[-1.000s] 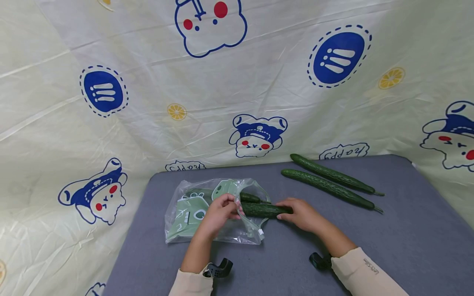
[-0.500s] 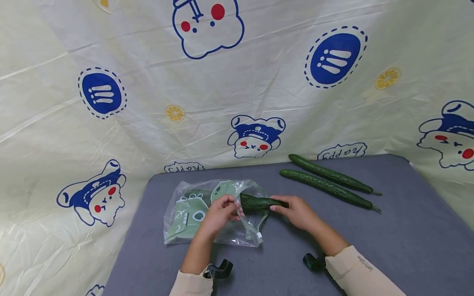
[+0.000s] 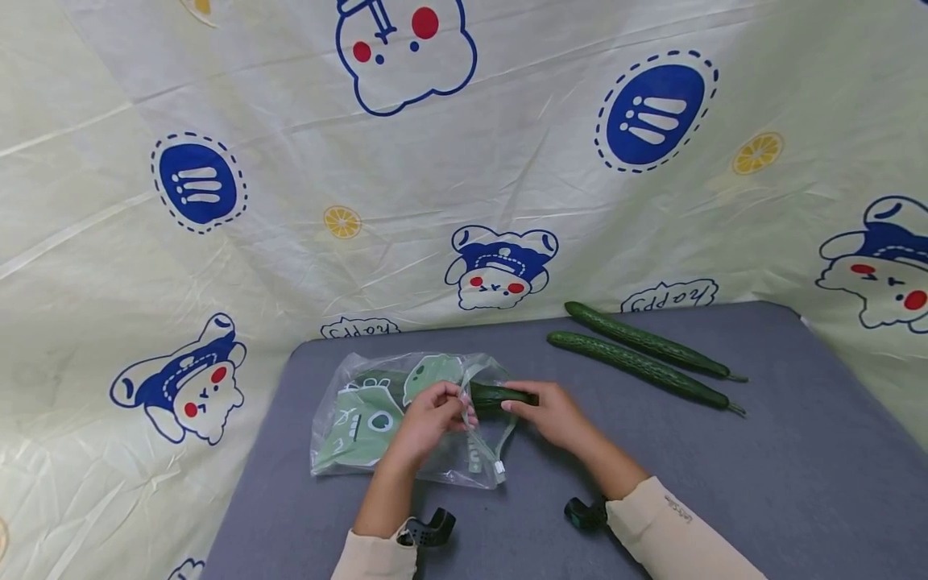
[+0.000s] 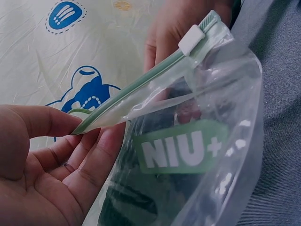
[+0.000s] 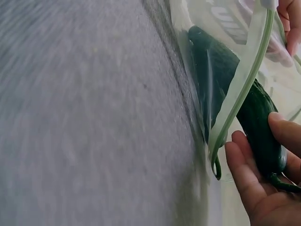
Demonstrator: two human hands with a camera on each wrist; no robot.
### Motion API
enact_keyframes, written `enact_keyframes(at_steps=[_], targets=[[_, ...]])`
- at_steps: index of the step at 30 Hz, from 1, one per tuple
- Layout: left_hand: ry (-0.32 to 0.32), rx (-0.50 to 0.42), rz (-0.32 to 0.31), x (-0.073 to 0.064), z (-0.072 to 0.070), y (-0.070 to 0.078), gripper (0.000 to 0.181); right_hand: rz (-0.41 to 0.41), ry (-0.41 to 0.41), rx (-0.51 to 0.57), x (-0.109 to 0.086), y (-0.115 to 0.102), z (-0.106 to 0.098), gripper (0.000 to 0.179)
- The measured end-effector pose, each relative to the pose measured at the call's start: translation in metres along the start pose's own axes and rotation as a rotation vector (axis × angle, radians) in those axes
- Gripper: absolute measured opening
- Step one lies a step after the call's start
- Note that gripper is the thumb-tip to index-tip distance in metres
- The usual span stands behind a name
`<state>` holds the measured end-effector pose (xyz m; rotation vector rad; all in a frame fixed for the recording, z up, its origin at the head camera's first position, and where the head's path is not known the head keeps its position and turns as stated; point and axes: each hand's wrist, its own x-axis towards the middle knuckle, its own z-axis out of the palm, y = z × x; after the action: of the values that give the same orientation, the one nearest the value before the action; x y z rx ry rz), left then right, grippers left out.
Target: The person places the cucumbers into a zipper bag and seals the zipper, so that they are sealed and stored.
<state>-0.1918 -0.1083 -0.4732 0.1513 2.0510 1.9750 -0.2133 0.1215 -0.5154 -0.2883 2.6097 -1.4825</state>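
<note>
A clear zip bag with green cartoon print lies on the table, its mouth facing right. My left hand pinches the bag's green zip edge between thumb and fingers, as the left wrist view shows; a white slider sits at the far end of the zip. My right hand grips the stem end of a cucumber, thumb on one side and fingers on the other. Most of that cucumber is inside the bag, seen through the plastic in the right wrist view.
Two more cucumbers, a nearer one and a farther one, lie side by side at the back right of the grey table. A printed curtain hangs right behind the table's back edge.
My right hand has moved left, pushing the cucumber deeper through the bag's mouth. The bag has shifted slightly left. My left hand has kept its place on the zip edge.
</note>
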Motion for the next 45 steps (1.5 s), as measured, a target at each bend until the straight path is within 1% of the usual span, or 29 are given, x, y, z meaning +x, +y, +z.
enact_keyframes(at_steps=[2, 5, 6, 8, 11, 13, 16, 18, 21, 25, 28, 32, 35, 37, 42, 45], targets=[[-0.003, -0.003, -0.001, 0.0, -0.001, 0.0, 0.014, 0.011, -0.006, 0.037, 0.002, 0.0, 0.003, 0.038], [-0.006, -0.007, -0.001, 0.0, -0.001, 0.001, 0.014, 0.003, -0.028, 0.074, 0.003, 0.003, 0.006, 0.038], [-0.005, -0.007, 0.0, 0.0, -0.001, 0.002, 0.015, -0.003, -0.039, 0.08, 0.003, 0.004, 0.006, 0.038], [-0.002, -0.009, -0.001, 0.0, -0.001, 0.002, 0.015, -0.019, -0.082, 0.133, 0.002, 0.004, 0.006, 0.039], [0.003, -0.01, 0.001, 0.0, -0.002, 0.002, 0.015, -0.027, -0.143, 0.254, 0.001, 0.005, 0.005, 0.042], [0.003, -0.011, 0.0, 0.0, -0.002, 0.003, 0.015, -0.023, -0.175, 0.363, 0.0, 0.006, 0.006, 0.044], [-0.005, -0.013, 0.003, -0.001, -0.002, 0.004, 0.014, -0.018, -0.187, 0.485, 0.0, 0.005, 0.009, 0.047], [-0.01, -0.016, 0.004, -0.001, -0.002, 0.005, 0.014, -0.02, -0.189, 0.534, 0.0, 0.004, 0.013, 0.048], [-0.008, -0.016, 0.006, -0.002, -0.002, 0.007, 0.014, -0.023, -0.206, 0.577, 0.002, 0.0, 0.02, 0.049], [0.01, -0.014, 0.005, -0.002, -0.004, 0.009, 0.015, 0.013, -0.24, 0.631, 0.007, -0.003, 0.028, 0.048], [0.028, -0.018, 0.008, -0.001, -0.006, 0.01, 0.014, 0.055, -0.271, 0.665, 0.011, -0.002, 0.031, 0.047], [0.048, -0.014, 0.009, -0.001, -0.011, 0.009, 0.013, 0.07, -0.31, 0.619, 0.014, 0.002, 0.031, 0.047], [0.054, -0.012, 0.005, -0.002, -0.014, 0.008, 0.013, 0.063, -0.304, 0.534, 0.013, 0.003, 0.03, 0.047], [0.055, -0.012, -0.002, -0.002, -0.015, 0.008, 0.012, 0.059, -0.28, 0.461, 0.013, 0.003, 0.03, 0.045], [0.051, 0.003, -0.007, -0.003, -0.017, 0.007, 0.013, 0.029, -0.187, 0.213, 0.014, -0.002, 0.035, 0.038], [0.052, -0.006, -0.007, -0.003, -0.017, 0.007, 0.013, 0.021, -0.135, 0.118, 0.015, -0.005, 0.038, 0.035]])
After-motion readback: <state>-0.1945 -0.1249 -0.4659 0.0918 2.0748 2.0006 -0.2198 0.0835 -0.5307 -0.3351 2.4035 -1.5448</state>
